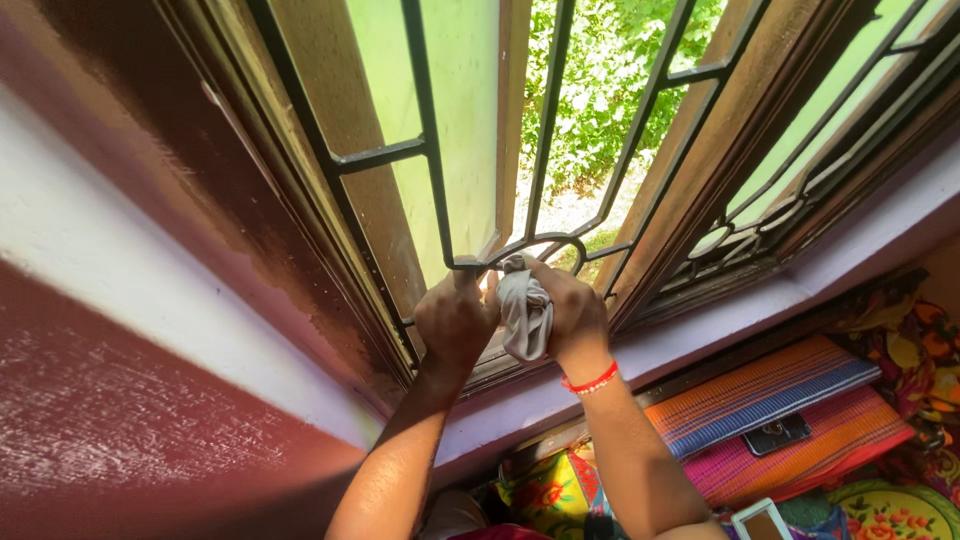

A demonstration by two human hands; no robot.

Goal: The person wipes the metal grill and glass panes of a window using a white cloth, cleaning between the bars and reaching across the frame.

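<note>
grey cleaning rag, soft and light, was bunched in the right hand against the window grille, while the left hand gripped a bar.

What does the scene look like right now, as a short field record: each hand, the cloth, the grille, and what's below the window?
left hand: gripping the black window grille at its lower bar
right hand: holding a grey cloth against the grille's curved scroll
right wrist: red band
window: open, green foliage outside
sill: purple-painted
below: striped mat with a dark phone on it
</note>
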